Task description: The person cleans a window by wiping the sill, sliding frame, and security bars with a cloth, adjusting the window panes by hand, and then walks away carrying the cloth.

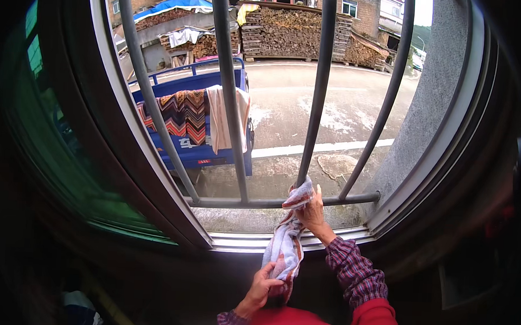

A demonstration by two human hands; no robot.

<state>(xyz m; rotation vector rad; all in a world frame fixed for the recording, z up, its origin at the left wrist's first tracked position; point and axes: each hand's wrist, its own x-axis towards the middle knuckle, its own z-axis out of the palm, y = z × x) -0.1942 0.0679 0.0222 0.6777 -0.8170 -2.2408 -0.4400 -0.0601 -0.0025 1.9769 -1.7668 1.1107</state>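
A pale towel with reddish-brown stripes (283,246) is looped around the lower end of a grey metal window bar (318,91), just above the horizontal bottom rail (263,204). My right hand (313,212) is at the loop, on the right side of the bar, holding the cloth there; its fingertips are partly behind the towel. Lower down, my left hand (261,289) pinches the hanging part of the towel between thumb and fingers, in front of the dark wall below the sill. The towel's lowest end hangs near my red garment.
The white metal window frame (239,243) runs beneath the bars, with a green-tinted pane (90,164) at left. More vertical bars flank the towel. Outside, a blue cargo vehicle (191,155) carries a zigzag-patterned cloth (184,115) and a striped one. Stacked firewood (292,33) stands across the road.
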